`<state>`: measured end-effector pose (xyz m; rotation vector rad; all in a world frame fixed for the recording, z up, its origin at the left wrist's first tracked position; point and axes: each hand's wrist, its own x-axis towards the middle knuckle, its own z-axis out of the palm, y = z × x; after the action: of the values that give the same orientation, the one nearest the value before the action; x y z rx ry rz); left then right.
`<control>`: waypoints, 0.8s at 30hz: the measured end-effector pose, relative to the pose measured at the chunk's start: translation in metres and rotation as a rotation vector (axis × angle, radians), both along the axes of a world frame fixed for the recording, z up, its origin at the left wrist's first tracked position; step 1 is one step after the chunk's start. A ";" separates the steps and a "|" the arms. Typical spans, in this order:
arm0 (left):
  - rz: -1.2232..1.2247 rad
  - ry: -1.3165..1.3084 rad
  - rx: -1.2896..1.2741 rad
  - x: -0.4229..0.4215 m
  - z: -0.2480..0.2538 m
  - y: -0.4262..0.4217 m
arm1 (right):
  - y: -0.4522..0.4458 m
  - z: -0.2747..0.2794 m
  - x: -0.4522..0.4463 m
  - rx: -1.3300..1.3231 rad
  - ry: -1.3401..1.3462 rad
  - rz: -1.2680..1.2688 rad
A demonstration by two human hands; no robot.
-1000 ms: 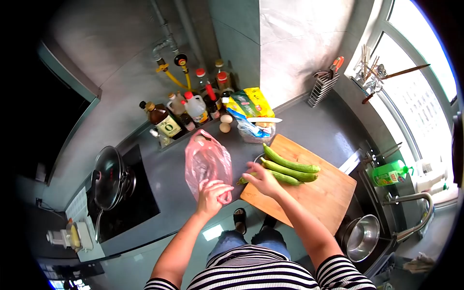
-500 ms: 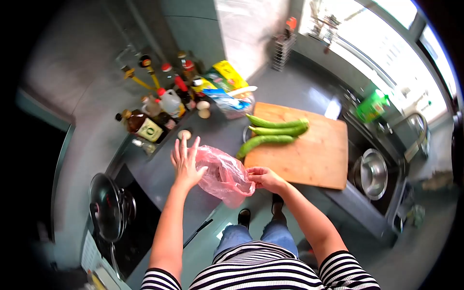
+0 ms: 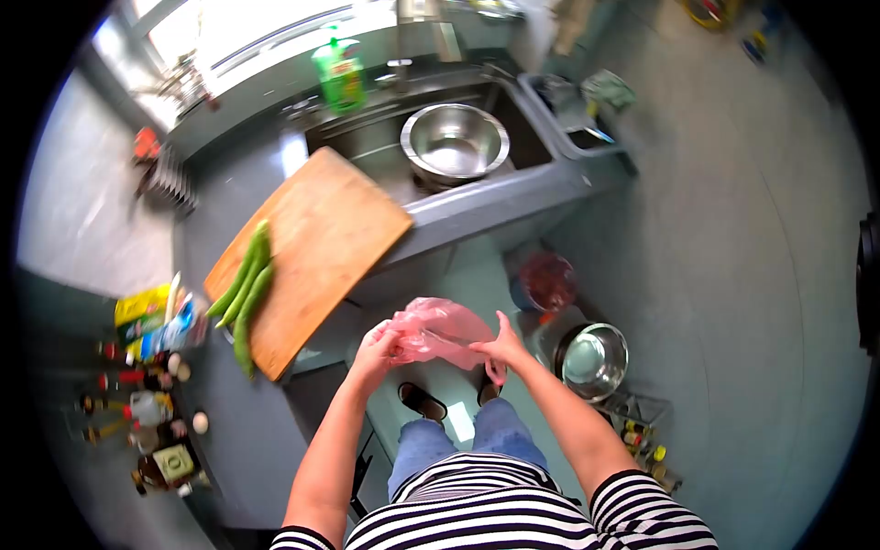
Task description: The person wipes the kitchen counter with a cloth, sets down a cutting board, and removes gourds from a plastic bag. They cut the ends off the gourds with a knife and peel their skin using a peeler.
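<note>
A crumpled pink plastic bag (image 3: 438, 328) hangs in the air above the floor, between my two hands. Its left end is pinched in my left hand (image 3: 374, 353). My right hand (image 3: 502, 348) grips the other end, with a bit of the bag dangling below the fingers. To the left, three long green gourds (image 3: 246, 289) lie side by side on the wooden cutting board (image 3: 335, 234), at the counter's edge.
A metal bowl (image 3: 455, 140) sits in the sink, with a green bottle (image 3: 340, 78) behind it. On the floor at right stand a lined bin (image 3: 547, 281) and another metal bowl (image 3: 594, 361). Sauce bottles (image 3: 172, 463) and an egg (image 3: 201, 423) are at the left.
The view has swung right, towards the sink and floor. The bag has moved off the counter with my hands. My left hand, spread half a second ago, has closed on the bag.
</note>
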<state>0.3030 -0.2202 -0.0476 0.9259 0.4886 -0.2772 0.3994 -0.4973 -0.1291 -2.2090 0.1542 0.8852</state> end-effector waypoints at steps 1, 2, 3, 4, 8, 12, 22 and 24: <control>-0.002 0.050 0.021 0.014 0.007 -0.018 | -0.016 0.018 -0.001 -0.046 -0.001 -0.101; -0.034 0.089 0.092 0.026 0.004 -0.035 | -0.033 0.038 -0.006 -0.011 0.106 -0.296; -0.062 0.124 0.168 0.038 0.000 -0.051 | -0.057 0.030 -0.006 0.181 0.138 -0.399; -0.203 0.105 0.285 0.046 -0.013 -0.067 | -0.083 0.022 -0.007 0.376 0.162 -0.494; -0.528 0.071 0.536 0.076 -0.035 -0.144 | -0.165 0.006 -0.005 0.485 0.010 -0.527; -0.515 0.129 0.690 0.107 -0.062 -0.212 | -0.234 -0.039 0.005 0.390 -0.149 -0.472; -0.368 0.243 0.556 0.181 -0.129 -0.342 | -0.342 -0.112 0.090 0.604 -0.197 -0.480; -0.369 0.250 0.576 0.201 -0.154 -0.350 | -0.352 -0.126 0.113 0.578 -0.211 -0.477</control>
<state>0.5036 -0.5705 -0.2011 1.5588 0.6421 -0.6117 0.5120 -0.8489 -0.2552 -1.6082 0.2720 0.3645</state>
